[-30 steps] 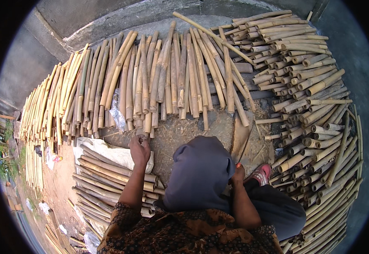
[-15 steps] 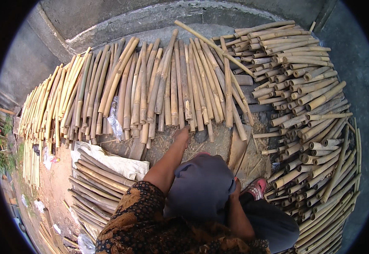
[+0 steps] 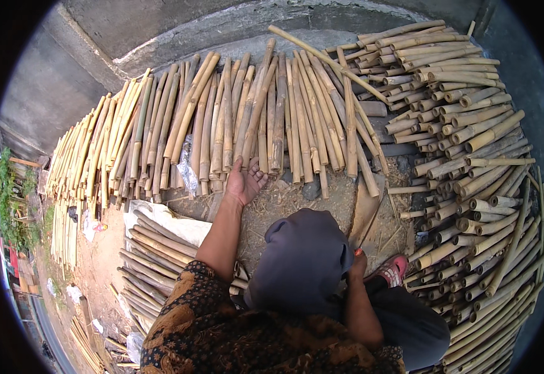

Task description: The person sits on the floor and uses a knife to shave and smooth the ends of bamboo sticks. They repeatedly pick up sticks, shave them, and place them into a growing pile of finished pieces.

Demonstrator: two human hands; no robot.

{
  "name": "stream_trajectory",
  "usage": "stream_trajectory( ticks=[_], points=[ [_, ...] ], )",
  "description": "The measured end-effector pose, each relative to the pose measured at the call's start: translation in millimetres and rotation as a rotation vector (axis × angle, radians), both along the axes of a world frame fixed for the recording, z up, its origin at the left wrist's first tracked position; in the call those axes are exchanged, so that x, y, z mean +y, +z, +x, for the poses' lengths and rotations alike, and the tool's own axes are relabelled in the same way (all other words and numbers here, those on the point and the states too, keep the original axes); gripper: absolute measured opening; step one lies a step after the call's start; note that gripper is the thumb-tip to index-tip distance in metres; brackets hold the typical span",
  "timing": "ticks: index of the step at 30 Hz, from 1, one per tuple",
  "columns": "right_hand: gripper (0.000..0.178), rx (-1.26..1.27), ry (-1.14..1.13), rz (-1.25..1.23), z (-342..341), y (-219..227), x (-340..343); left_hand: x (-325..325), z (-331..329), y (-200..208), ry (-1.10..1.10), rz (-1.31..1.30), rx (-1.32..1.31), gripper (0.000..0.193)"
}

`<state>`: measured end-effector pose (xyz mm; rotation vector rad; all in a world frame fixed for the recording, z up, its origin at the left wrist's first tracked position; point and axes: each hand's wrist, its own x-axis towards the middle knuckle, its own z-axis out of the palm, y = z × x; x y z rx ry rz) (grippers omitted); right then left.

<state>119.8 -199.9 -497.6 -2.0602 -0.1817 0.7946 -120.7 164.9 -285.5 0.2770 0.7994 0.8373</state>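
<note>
My left hand (image 3: pixel 245 182) reaches forward to the lower ends of a row of bamboo poles (image 3: pixel 276 134). Its palm faces up, with the thumb and loosely curled fingers apart around the end of one pole; no firm grip shows. By my right knee, my right hand (image 3: pixel 356 267) is closed on a thin dark tool (image 3: pixel 370 223) with an orange-red spot by the thumb. The tool's kind is too small to make out. It points forward over a flat wooden board (image 3: pixel 362 212) on the ground.
Cut bamboo (image 3: pixel 465 149) is piled high on the right. Shorter poles (image 3: pixel 153 255) lie at the left beside a white sack (image 3: pixel 178 221). A clear plastic scrap (image 3: pixel 187 171) hangs among the poles. A concrete wall (image 3: pixel 222 31) closes the far side. My pink shoe (image 3: pixel 393 271) is near the right pile.
My left hand has moved left and slightly forward along the pole ends, and its palm has turned up. My right hand stays by the knee with the thin tool. The whole view has shifted slightly.
</note>
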Motion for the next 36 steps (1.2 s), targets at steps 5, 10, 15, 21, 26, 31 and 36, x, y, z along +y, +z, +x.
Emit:
stream_trajectory(
  ticks=[5, 10, 15, 21, 26, 31, 36],
  points=[
    [0.029, -0.051, 0.049, 0.016, 13.7, -54.1, -4.4, 6.3, -9.2, -8.4, 0.179, 0.249, 0.530, 0.038],
    [0.029, -0.042, 0.039, -0.078, 9.5, -46.9, -4.4, 7.8, -18.3, 11.0, 0.292, 0.453, 0.694, 0.045],
    [0.029, 0.065, -0.057, -0.124, 0.8, 11.0, 6.5, 4.3, -22.9, 56.7, 0.442, 0.598, 0.664, 0.056],
    [0.017, -0.008, -0.010, -0.165, -0.5, 20.1, 11.3, 14.8, -39.2, 125.8, 0.660, 0.801, 0.522, 0.070],
    [0.018, -0.085, -0.004, -0.112, -2.3, 16.0, 10.2, 23.1, -60.4, 155.9, 0.953, 0.766, 0.397, 0.066],
    [0.023, 0.012, -0.015, -0.162, -4.0, 46.0, 14.6, 44.0, -79.7, 139.2, 1.082, 0.578, 0.316, 0.058],
    [0.036, -0.012, 0.005, -0.259, -8.8, 85.0, 18.8, 108.4, -89.9, 53.5, 0.825, 0.352, 0.191, 0.044]
  ],
)
